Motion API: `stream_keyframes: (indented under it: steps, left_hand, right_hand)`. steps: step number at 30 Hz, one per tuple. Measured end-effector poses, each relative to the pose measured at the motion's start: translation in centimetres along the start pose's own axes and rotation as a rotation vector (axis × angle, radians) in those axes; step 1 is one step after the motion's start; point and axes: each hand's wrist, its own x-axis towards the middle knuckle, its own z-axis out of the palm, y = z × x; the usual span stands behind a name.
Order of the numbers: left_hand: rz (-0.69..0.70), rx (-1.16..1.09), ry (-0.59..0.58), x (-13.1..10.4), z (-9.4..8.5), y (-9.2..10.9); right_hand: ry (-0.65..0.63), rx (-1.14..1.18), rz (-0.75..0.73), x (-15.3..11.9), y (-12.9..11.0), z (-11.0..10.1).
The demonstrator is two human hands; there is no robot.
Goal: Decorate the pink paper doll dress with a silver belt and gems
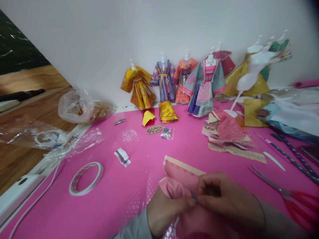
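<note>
The pink cloth (pixel 184 169) lay folded low over the desk (pixel 112 199), its upper edge bordered by a pale strip. The left hand (pixel 166 209) gripped it, thumb pressed on top, while the right hand (pixel 223 196) had its fingers pinched together at a small dark piece (pixel 194 197), too blurred to identify. Judging by its shape, the work was partway along: the cloth looked like a loose panel, not yet a garment. Behind it, the gold outfit (pixel 140 88), the purple outfit (pixel 163 81) and the blue-and-pink outfit (pixel 205 86) hung on small forms and looked finished, whereas one white form (pixel 251 71) toward the right showed its bare torso. The fabric pile (pixel 230 127) and loose beads (pixel 130 135) seemed unused, and the scissors (pixel 281 191) lay apart from the hands. As for writing, red markings ran around the inside of the tape roll (pixel 76 182), but they were too small and blurred to read; no brand or label was legible anywhere.
</note>
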Motion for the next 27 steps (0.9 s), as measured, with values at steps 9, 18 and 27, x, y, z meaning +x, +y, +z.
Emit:
stream_keyframes:
  steps: [9,18,27]
  left_hand:
    - [-0.005,0.090,0.021,0.0,-0.2,0.0]
    - [-0.007,0.139,0.026,0.0,0.0,0.3]
    - [0.016,0.214,0.021,-0.1,-0.2,0.2]
  right_hand:
    - [0.020,0.040,-0.026,0.0,1.0,0.0]
    - [0.010,0.054,-0.030,0.1,1.1,0.2]
    - [0.006,0.012,-0.022,-0.3,0.7,0.1]
